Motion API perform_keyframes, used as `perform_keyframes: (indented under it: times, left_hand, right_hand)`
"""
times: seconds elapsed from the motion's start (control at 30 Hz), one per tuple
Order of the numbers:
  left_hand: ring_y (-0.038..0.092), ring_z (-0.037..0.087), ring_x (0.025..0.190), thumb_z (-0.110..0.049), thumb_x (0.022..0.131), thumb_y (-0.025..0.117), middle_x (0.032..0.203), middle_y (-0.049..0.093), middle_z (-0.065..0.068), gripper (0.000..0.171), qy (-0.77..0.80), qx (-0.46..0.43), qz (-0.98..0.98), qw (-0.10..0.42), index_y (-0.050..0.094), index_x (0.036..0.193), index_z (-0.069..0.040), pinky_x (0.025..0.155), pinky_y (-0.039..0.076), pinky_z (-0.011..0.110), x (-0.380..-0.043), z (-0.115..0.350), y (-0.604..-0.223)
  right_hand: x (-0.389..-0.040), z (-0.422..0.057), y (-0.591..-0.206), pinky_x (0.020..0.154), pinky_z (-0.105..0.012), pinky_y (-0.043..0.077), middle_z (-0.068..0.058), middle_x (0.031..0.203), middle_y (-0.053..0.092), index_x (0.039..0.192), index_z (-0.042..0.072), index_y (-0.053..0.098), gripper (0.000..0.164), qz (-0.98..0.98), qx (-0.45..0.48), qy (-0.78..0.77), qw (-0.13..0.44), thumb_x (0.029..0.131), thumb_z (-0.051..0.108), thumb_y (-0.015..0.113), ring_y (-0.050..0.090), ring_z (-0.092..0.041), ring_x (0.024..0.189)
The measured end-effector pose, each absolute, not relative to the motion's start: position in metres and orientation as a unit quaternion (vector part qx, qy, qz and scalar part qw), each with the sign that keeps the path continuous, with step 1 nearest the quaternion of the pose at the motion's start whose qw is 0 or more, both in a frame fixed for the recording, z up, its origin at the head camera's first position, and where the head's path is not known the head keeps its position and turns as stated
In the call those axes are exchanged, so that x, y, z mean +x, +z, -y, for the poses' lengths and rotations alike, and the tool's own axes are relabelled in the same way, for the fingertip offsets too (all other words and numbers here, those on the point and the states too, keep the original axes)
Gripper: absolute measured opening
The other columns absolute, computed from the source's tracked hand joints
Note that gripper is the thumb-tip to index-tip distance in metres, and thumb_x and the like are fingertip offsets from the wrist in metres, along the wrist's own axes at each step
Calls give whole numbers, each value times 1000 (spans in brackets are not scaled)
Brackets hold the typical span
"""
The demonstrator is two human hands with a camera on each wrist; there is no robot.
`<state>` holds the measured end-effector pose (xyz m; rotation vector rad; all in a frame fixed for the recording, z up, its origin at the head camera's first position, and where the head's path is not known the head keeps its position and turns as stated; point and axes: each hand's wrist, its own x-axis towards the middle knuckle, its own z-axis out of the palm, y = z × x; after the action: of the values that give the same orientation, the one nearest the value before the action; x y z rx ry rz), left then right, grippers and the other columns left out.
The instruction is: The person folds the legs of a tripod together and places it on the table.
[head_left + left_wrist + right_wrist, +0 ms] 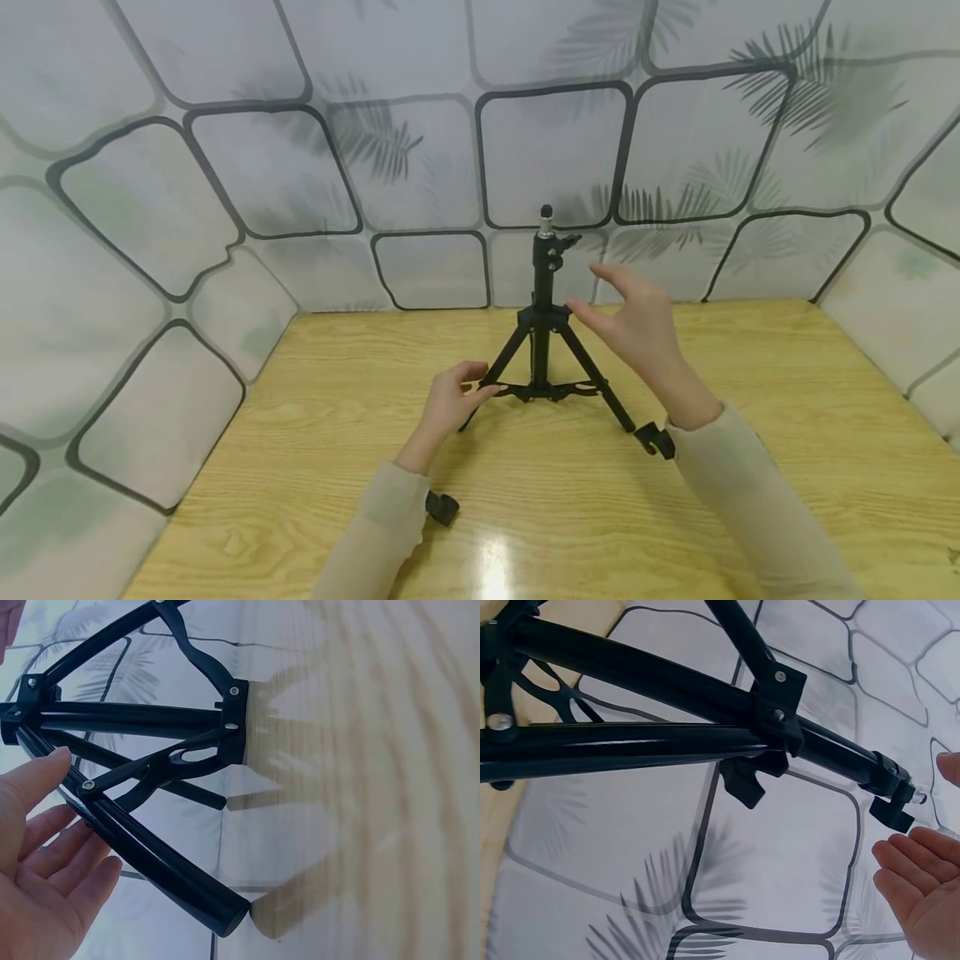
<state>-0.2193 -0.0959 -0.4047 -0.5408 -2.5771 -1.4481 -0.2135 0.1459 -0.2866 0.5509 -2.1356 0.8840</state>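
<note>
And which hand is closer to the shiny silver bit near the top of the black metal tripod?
Right: the right hand is below and right of the silver bit, apart from it; the left hand is lower, at a tripod leg.

Bare left hand (450, 404), bare right hand (648, 321). Long sleeves, plain pale grey-beige: left sleeve (382, 521), right sleeve (753, 492). Cuffs end at wrists. Small black attachment beside each sleeve: left attachment (442, 508), blocky; right attachment (654, 440), hooked, notched in outline. Finer detail too small to tell.
</note>
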Motion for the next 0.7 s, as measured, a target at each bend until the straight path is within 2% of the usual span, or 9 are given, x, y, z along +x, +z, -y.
perform_keyframes:
  times: [0.43,0.7]
  left_hand:
    - [58,24,93,-19,80,67,102,62,12,36,-460,-181,866,79,60,108,2,77,48,35,-219,96,-406]
    - [59,22,90,-19,80,67,98,63,11,32,-462,-178,866,71,61,105,0,77,48,35,-218,96,-405]
  right_hand:
    - [-216,-143,-263,84,-40,44,-17,105,61,109,-5,60,45,827,216,348,385,72,17,74,57,-29,97]
    - [-224,-138,-251,81,-38,46,-16,103,62,107,-5,60,42,825,226,346,385,74,17,72,58,-27,95]
